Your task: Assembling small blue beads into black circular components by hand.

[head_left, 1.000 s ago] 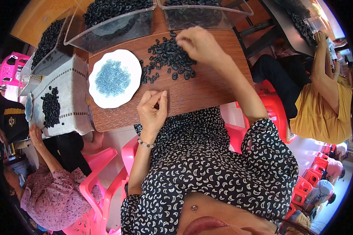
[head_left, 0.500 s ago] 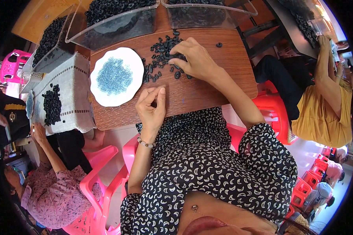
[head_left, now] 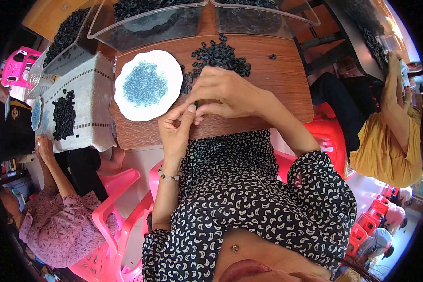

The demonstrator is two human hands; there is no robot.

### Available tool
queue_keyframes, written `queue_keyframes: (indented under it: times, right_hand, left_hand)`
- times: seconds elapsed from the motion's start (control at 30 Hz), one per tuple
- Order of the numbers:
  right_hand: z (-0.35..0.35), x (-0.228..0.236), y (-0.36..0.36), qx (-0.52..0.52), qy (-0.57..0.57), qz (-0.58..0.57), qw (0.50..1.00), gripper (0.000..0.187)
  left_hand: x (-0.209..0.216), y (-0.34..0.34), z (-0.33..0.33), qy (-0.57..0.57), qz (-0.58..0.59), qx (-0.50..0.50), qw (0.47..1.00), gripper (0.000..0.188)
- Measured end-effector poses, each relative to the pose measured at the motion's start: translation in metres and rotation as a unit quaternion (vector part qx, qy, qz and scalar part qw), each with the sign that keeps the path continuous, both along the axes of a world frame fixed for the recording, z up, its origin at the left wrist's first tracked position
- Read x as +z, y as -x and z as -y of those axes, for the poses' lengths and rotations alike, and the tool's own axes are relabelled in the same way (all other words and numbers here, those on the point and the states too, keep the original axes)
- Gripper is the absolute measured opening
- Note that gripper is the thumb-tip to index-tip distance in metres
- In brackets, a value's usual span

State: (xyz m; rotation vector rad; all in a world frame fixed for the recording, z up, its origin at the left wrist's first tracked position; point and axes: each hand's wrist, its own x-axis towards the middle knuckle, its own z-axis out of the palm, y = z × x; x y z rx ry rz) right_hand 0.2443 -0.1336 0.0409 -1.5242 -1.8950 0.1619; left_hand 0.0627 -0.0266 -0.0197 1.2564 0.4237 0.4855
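Note:
My left hand (head_left: 175,134) is pinched, thumb and fingertips pressed together around a small black part (head_left: 195,104) that barely shows. Against those fingertips my right hand (head_left: 232,94) meets it with curled fingers. Whatever the right fingers grip is hidden behind them. Beyond the hands, a loose pile of small black ring-like parts (head_left: 221,55) spreads over the brown wooden table (head_left: 277,84). To their left lies a white scalloped plate (head_left: 174,70), heaped in its middle with tiny bluish see-through pieces (head_left: 144,84).
Clear plastic bins (head_left: 160,35) full of black parts line the table's far side. One stray black part (head_left: 272,56) lies at the right. At left, a cloth-covered table (head_left: 91,94) holds another black pile (head_left: 64,115). Co-workers sit on both sides, with pink chairs (head_left: 110,207) nearby.
My right hand has come from the black pile back toward me and now meets the left fingertips. A small black part shows between them. The view has shifted slightly.

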Motion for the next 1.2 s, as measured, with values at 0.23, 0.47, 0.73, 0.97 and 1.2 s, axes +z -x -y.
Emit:
queue_keyframes:
  times: [0.23,0.47,0.73,0.97,1.2]
  right_hand:
    - [-0.071,-0.024,-0.026,-0.151,0.043,0.056,0.986,0.020]
    - [-0.121,-0.043,-0.024,-0.141,0.078,0.148,0.976,0.020]
    - [-0.123,-0.036,-0.024,-0.156,0.105,0.122,0.975,0.013]
    - [-0.106,-0.025,-0.022,-0.153,0.051,0.044,0.986,0.013]
    - [-0.032,0.016,0.012,-0.085,0.009,-0.200,0.976,0.014]
  left_hand:
    - [0.002,0.002,0.000,-0.006,-0.010,0.069,0.998,0.026]
    - [0.007,0.009,-0.004,-0.018,-0.021,0.083,0.996,0.028]
    - [0.003,0.011,-0.009,0.068,0.025,0.088,0.993,0.029]
    - [-0.001,0.010,-0.008,0.152,0.081,0.079,0.982,0.030]
    - [0.003,0.009,-0.003,0.156,0.104,0.072,0.980,0.031]
